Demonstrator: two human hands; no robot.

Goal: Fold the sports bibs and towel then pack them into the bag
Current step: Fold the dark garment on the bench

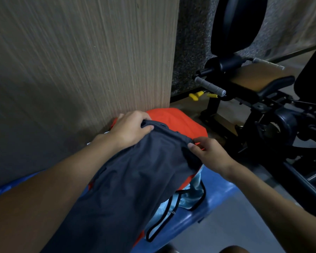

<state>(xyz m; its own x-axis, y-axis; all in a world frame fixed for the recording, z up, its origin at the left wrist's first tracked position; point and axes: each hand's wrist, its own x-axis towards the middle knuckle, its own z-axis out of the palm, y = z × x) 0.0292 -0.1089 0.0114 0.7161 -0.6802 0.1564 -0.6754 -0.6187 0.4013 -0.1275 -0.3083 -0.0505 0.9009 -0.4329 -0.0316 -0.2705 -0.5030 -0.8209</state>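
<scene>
Between left hand [130,128] and right hand [210,154], grey bag [135,179] over orange bib [175,121].

Matt grey cloth bag [135,179], orange bib [173,119] smooth fabric, wood-grain wall [80,52].

Wood-grain panel [80,61] stands close on our left and meets the far edge of the pile, so we log no passage on that side. On the right, a black exercise machine [266,114] points its grey grip [210,86] toward the bench [217,196]. Between the two we see bare grey floor [241,227], open for reaching. The dark bag [135,179] and orange cloth [171,119] cover most of the bench top.
</scene>
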